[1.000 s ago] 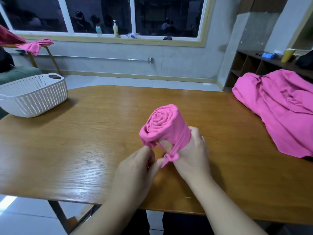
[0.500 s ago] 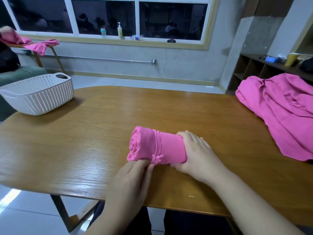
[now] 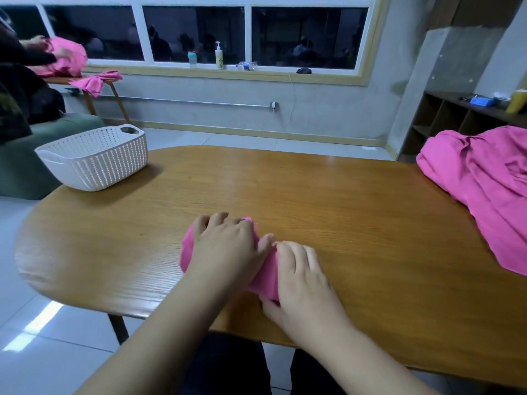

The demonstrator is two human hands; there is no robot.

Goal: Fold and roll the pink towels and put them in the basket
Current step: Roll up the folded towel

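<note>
A rolled pink towel (image 3: 266,276) lies on the wooden table (image 3: 328,206) near its front edge, mostly covered by my hands. My left hand (image 3: 225,246) lies over the roll's left end, fingers curled down its far side. My right hand (image 3: 299,276) wraps the roll's right end, thumb tucked under it. The white perforated basket (image 3: 95,159) stands at the table's far left corner; its inside is hidden from here. A heap of loose pink towels (image 3: 482,186) lies at the table's right edge.
Another person's arm works on pink cloth (image 3: 64,57) at a small table far left. Bottles (image 3: 219,55) stand on the window sill. A wooden shelf unit (image 3: 456,118) stands at the far right. A green seat (image 3: 34,161) is behind the basket.
The roll, held upright a second ago, was laid on its side on the table. My left hand has moved from its near side onto its top, and my right hand now wraps its right end.
</note>
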